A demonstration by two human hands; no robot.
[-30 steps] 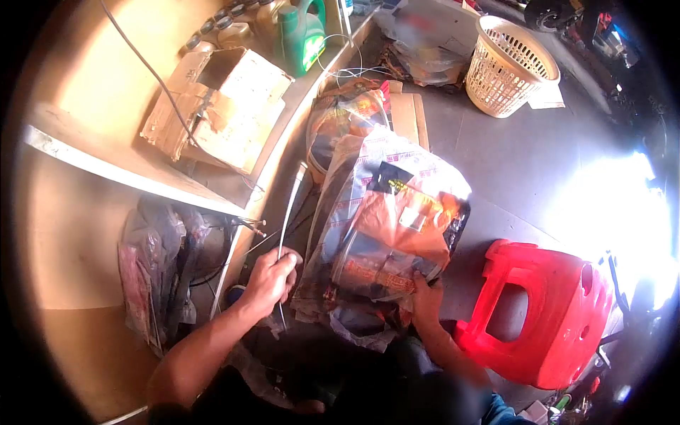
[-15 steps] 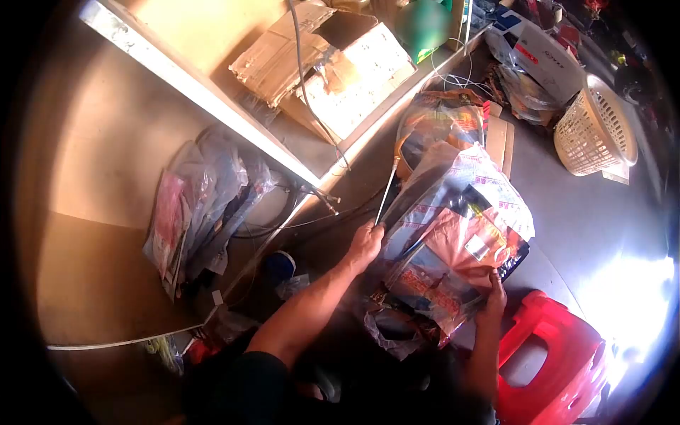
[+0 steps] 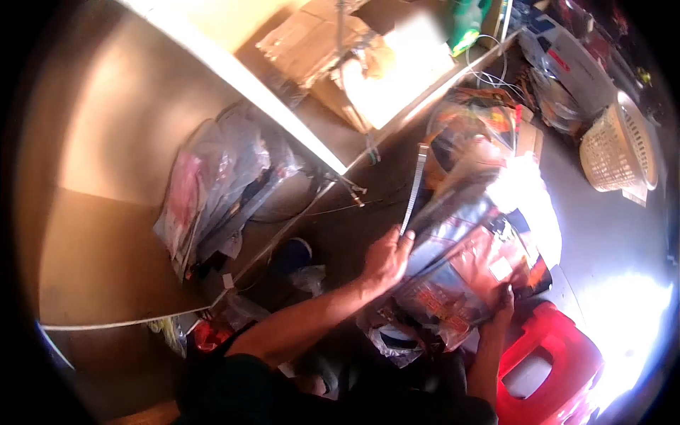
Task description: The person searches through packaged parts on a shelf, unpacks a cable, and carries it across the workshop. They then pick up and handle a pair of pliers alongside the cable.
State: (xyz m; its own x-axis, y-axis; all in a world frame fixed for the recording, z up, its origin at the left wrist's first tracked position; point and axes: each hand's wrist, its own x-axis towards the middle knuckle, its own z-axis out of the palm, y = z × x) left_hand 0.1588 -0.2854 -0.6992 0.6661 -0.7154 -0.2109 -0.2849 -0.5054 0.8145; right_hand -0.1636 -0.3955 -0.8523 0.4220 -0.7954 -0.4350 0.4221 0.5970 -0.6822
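My left hand (image 3: 388, 261) is closed around the lower end of a narrow, silvery ribbed strip (image 3: 415, 190), which points up and away and has a brownish far end. That hand is beside the left edge of a clear plastic bag (image 3: 435, 294) with orange and dark printed packaging inside. At the bag's lower right edge, my right hand (image 3: 504, 304) grips it with the thumb on top; the other fingers are hidden beneath. More plastic-wrapped packages (image 3: 471, 127) lie just beyond the bag.
Plastic-wrapped bundles (image 3: 219, 184) lie at left beside a wooden frame (image 3: 269, 92). A torn cardboard box (image 3: 319, 49) and a green bottle (image 3: 469, 25) are at the back. To the right are a white plastic basket (image 3: 616, 152) and a red plastic stool (image 3: 559, 340).
The view has shifted, so surroundings appear lower and further right. The strip now shows its wider ribbed face and stands steeper. Both hands keep their holds.
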